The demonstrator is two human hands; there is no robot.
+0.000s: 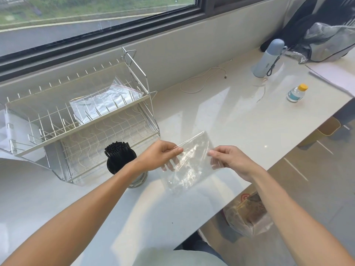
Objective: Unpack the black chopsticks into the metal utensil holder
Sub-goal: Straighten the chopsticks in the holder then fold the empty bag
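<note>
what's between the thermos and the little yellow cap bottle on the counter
In the head view nothing stands between the thermos and the yellow-capped bottle: only bare, glossy counter.

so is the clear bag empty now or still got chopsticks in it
Empty: the clear bag shows only countertop through it, and the black chopsticks stand in the metal utensil holder.

A home kitchen: dish rack (76, 116) on a white counter (221, 116) under a window (96, 14).
</note>
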